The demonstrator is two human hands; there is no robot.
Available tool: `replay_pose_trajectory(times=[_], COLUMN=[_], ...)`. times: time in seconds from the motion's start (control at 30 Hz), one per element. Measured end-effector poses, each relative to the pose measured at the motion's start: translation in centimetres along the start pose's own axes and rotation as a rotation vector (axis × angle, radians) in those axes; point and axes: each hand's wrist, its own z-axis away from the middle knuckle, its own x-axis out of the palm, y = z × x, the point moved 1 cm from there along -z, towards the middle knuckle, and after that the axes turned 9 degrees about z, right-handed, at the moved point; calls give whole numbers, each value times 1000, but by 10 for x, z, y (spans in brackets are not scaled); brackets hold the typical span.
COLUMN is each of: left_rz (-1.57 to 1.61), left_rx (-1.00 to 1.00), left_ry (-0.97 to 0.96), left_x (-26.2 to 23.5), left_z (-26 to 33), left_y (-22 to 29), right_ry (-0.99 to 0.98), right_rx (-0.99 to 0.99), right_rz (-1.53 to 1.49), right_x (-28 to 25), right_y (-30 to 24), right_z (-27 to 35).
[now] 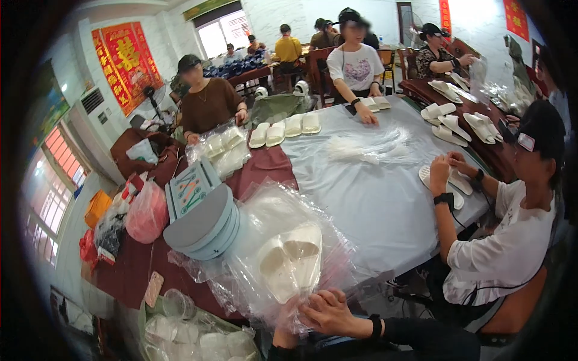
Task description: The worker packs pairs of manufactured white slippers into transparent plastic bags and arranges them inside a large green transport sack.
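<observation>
A pair of cream slide slippers lies in a clear plastic bag near the front edge of the table. My right hand is closed at the bag's near end, its fingers bent and pressed together on the film. Close beside it, my left hand also grips the near end of the bag, its fingers partly hidden by plastic. More clear bags lie spread under and behind the bagged pair.
Left of the bags stand grey-blue rounded boxes. A pink bag and a phone lie farther left. Bagged slippers fill a container at lower left. Several people work around the table, with a pile of clear strips and slippers.
</observation>
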Motion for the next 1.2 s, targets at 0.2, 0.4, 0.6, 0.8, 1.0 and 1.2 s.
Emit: replay_pose_trajectory(times=[0.2,0.4,0.6,0.8,1.0,1.2], left_rz=[-765,-698,-746,-897,-380,-234], left_rx=[115,274,705,1016,1262,1062], left_ry=[17,91,-79,368,549,540], left_x=[43,65,70,58,6,-42], left_z=[21,32,92,147,162,179], left_y=[6,12,48,75,82,103], right_ry=[-6,-20,-127,-149,-190,-206], right_rx=[-152,-251,-266,-199,-178,-142], right_rz=[-56,-204,-368,-346,-384,-500], right_x=[-9,-5,-1,-1,-1,-1], right_y=[-7,-6,-6,-5,-9,-15], right_z=[3,-4,-4,-12,-15,-20])
